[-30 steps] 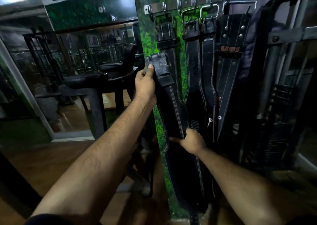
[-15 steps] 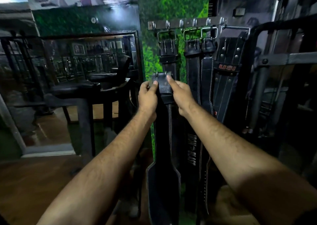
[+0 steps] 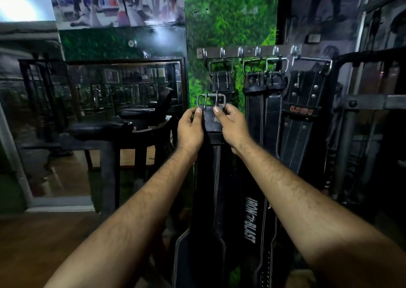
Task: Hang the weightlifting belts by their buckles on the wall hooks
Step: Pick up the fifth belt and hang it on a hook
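Belt (image 3: 216,177) in both my hands, black leather with white stitching, held upright in front of the green wall panel (image 3: 230,23), its long body hanging down toward the floor. Left hand (image 3: 190,129) pinches the left edge just under the buckle (image 3: 211,101), thumb on the front face. Right hand (image 3: 233,127) pinches the right edge at the same height, thumb near the buckle prongs. Both grips closed on the belt. Buckle is a steel double-prong frame, sitting well below the hook rail (image 3: 248,52) and not on any hook.

Rail is a flat metal bar with six hooks, mounted across the panel on the far side. Far-left hook (image 3: 204,53) is bare. Second hook carries a short black belt (image 3: 221,80) by its buckle, directly behind and above the one I hold. To the right hang a stitched belt (image 3: 254,103), lower down marked IRON BLAST, then another dark belt (image 3: 273,107) just beside it, overlapping at the top. Far right hangs a wide belt (image 3: 302,120) labelled USI, with rivets and a large square buckle.

Left of the panel: a mirror (image 3: 123,85) and a padded bench (image 3: 101,127). Right: a dark metal rack frame (image 3: 371,103)
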